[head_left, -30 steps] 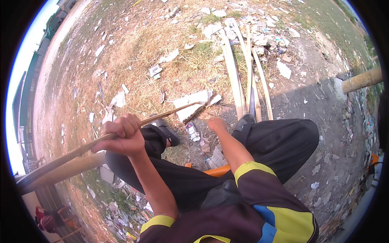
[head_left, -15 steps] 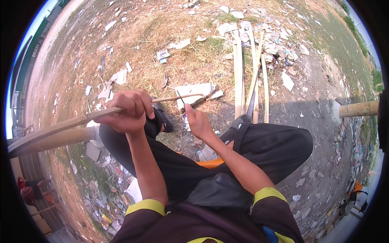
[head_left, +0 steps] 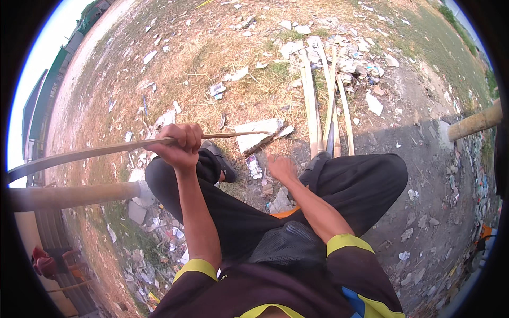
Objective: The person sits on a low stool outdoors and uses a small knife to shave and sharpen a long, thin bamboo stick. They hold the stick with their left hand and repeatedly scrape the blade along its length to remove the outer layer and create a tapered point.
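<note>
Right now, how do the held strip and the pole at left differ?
The strip is slim; the pole is much thicker and rounded. The strip is gripped in the left hand; the pole is unheld. Both are long, brownish and run roughly sideways in view.

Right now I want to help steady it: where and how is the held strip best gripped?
Probably hold the strip along the bare stretch left of the left hand, coming from the person's left and closing the grip across its width. It looks broader there, while the other end is thin and nearer the right hand.
</note>
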Demonstrator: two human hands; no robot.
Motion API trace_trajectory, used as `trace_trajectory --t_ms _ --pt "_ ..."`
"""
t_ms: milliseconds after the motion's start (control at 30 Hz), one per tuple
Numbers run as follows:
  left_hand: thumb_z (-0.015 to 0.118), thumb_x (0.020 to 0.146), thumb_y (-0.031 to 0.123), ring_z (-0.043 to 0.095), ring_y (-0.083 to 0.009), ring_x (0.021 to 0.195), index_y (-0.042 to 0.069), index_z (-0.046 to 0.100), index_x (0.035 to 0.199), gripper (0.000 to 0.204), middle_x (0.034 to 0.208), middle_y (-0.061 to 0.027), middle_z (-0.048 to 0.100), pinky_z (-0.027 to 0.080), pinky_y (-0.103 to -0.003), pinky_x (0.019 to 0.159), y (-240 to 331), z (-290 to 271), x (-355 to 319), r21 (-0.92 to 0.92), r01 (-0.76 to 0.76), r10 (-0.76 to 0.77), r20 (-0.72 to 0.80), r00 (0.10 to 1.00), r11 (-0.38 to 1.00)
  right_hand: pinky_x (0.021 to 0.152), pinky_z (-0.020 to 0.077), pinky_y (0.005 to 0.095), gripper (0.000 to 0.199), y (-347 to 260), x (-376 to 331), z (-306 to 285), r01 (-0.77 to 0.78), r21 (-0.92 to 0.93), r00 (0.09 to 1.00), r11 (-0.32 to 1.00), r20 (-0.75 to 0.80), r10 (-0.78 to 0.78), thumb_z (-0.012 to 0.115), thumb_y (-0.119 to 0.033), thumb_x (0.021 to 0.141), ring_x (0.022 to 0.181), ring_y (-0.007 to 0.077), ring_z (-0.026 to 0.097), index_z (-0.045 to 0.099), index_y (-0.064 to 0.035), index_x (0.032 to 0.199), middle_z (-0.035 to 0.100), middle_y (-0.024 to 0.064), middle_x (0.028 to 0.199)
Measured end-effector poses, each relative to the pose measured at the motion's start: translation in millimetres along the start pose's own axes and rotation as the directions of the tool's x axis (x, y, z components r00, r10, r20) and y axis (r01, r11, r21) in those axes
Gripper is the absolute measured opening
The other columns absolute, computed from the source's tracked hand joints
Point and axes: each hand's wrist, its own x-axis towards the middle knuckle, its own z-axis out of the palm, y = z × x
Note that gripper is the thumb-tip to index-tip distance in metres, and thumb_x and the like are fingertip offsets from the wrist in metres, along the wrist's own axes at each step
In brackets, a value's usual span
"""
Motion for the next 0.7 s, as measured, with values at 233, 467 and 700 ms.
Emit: trace_trajectory --t_ms 233,467,700 --pt "0.020 0.082 0.073 0.030 -0.0144 0.035 0.009 0.031 0.058 0.069 0.044 -0.0026 0.030 0.024 -0.027 0.036 -4.5 10.9 20.8 0.085 0.058 -0.062 0.049 0.997 0.995 0.073 0.0445 0.0485 0.070 -33.6 22.6 -13.2 0.218 0.259 0.976 0.941 -0.069 -0.208 0.027 -0.052 0.092 0.078 0.0438 0.059 0.063 0.0051 0.073 0.059 0.0301 0.073" --pt "0.019 0.079 0.075 0.023 -0.0118 0.037 0.010 0.030 0.059 0.070 0.043 -0.0009 0.028 0.022 -0.028 0.039 -2.3 8.9 7.4 0.119 0.046 -0.039 -0.056 0.998 0.992 0.075 0.0413 0.0510 0.070 -58.6 -5.3 -1.5 0.265 0.427 0.962 0.865 -0.059 -0.265 0.027 -0.048 0.094 0.076 0.0492 0.056 0.059 0.0070 0.065 0.057 0.0320 0.070" --pt "0.020 0.078 0.076 0.018 -0.0105 0.035 0.011 0.029 0.057 0.069 0.040 0.0007 0.024 0.016 -0.028 0.038 -7.7 13.8 4.3 0.081 0.018 -0.015 -0.040 0.999 0.997 0.075 0.0428 0.0496 0.070 -50.1 10.6 2.2 0.142 0.206 0.990 0.968 -0.030 -0.139 0.027 -0.047 0.094 0.073 0.0472 0.056 0.060 0.0075 0.066 0.056 0.0322 0.068"
